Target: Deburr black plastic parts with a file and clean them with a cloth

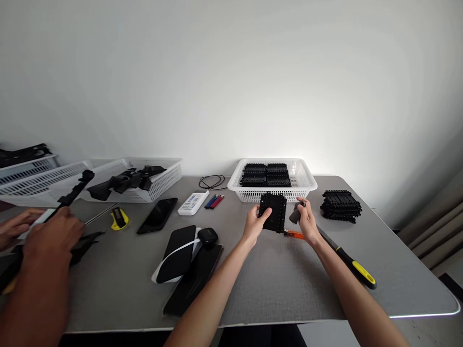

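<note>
Gripping blk plate (275,214) w/ L hand (256,222), grey pc (295,215) w/ R hand (307,219), blk stacks (255,178) in white basket (267,195)

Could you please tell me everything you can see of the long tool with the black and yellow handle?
The long tool lies on the grey table, beside the right forearm. Its thick black handle has a yellow inlay and a rounded end towards the near right. A narrow, grey, metal-looking blade runs away to the left, its far end hidden behind the right hand. Whether the arm touches it, I cannot tell.
</note>
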A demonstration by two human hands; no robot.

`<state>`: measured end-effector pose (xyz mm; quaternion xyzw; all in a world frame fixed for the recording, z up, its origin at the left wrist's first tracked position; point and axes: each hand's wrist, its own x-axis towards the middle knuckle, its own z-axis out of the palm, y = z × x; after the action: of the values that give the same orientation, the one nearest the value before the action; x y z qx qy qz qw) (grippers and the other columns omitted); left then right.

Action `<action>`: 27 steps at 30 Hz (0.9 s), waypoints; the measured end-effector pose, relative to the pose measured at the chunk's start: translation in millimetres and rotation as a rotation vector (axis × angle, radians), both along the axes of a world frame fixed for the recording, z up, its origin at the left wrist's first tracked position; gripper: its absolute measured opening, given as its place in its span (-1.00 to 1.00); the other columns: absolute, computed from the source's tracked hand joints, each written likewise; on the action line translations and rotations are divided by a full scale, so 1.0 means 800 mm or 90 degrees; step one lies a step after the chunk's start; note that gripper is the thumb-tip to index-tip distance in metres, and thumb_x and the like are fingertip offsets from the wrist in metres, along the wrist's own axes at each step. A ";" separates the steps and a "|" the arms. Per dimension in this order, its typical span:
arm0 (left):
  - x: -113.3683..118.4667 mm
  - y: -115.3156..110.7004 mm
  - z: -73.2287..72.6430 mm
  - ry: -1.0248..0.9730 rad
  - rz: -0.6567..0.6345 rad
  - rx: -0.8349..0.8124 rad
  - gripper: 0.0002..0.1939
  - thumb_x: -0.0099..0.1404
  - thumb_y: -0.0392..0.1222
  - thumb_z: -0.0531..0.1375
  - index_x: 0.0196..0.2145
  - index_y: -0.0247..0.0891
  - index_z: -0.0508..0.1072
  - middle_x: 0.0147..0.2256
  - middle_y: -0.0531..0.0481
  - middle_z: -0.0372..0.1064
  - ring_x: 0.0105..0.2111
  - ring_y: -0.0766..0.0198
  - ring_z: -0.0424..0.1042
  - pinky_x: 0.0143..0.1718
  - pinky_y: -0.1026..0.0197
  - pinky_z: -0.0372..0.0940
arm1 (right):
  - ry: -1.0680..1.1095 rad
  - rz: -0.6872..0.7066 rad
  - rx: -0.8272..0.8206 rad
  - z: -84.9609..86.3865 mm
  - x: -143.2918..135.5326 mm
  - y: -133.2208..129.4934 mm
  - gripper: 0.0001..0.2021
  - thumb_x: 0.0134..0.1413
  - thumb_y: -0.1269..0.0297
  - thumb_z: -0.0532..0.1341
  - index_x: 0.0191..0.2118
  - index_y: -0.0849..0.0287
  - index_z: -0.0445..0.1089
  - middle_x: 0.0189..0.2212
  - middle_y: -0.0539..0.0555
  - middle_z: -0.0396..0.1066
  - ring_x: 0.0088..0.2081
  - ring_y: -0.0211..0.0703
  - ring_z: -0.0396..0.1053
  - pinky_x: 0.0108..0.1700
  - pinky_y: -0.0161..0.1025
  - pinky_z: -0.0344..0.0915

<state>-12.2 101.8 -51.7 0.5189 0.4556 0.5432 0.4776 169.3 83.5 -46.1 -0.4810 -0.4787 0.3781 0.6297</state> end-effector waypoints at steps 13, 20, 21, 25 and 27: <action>0.017 -0.016 0.000 -0.226 -0.122 -0.199 -0.65 0.06 -0.10 0.33 -0.18 -0.26 0.48 -0.25 -0.11 0.55 -0.25 0.06 0.53 -0.16 -0.02 0.42 | -0.132 -0.097 0.122 0.011 -0.012 -0.014 -0.65 0.13 0.07 0.23 -0.03 0.15 0.43 -0.13 0.18 0.49 -0.17 -0.03 0.44 -0.18 -0.12 0.39; 0.020 -0.022 0.002 -0.271 -0.170 -0.237 -0.64 0.07 -0.15 0.35 -0.15 -0.26 0.47 -0.27 -0.12 0.56 -0.24 0.05 0.54 -0.08 -0.05 0.40 | -0.369 -0.115 0.275 0.015 -0.007 -0.018 -0.73 0.26 0.17 0.14 0.00 0.05 0.47 -0.13 0.15 0.45 -0.13 -0.03 0.44 -0.10 -0.10 0.40; 0.020 -0.022 0.003 -0.282 -0.185 -0.236 -0.59 0.10 -0.07 0.35 -0.11 -0.25 0.47 -0.22 -0.15 0.56 -0.18 0.03 0.53 -0.03 -0.07 0.38 | -0.389 -0.110 0.284 0.014 -0.007 -0.017 -0.72 0.27 0.18 0.13 0.02 0.04 0.47 -0.12 0.16 0.44 -0.11 -0.03 0.44 -0.07 -0.09 0.40; 0.018 -0.021 0.010 -0.355 -0.287 -0.251 -0.26 0.17 0.42 0.10 0.04 -0.22 0.44 -0.04 -0.24 0.50 0.04 -0.04 0.44 0.12 -0.10 0.27 | -0.460 -0.074 0.294 0.012 -0.008 -0.014 -0.67 0.30 0.18 0.10 0.09 0.03 0.44 -0.09 0.17 0.40 -0.09 -0.02 0.43 -0.04 -0.09 0.41; 0.016 -0.021 0.013 -0.375 -0.315 -0.266 -0.12 0.14 0.54 -0.06 0.08 -0.22 0.43 0.00 -0.25 0.48 0.08 -0.06 0.40 0.15 -0.12 0.25 | -0.481 -0.046 0.296 0.013 -0.009 -0.013 -0.66 0.32 0.20 0.06 0.12 0.02 0.42 -0.08 0.17 0.40 -0.11 -0.03 0.43 -0.06 -0.09 0.42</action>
<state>0.9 84.6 -41.1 0.3275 0.2618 0.4339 0.7975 162.2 72.8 -35.9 -0.4475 -0.7306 0.0361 0.5145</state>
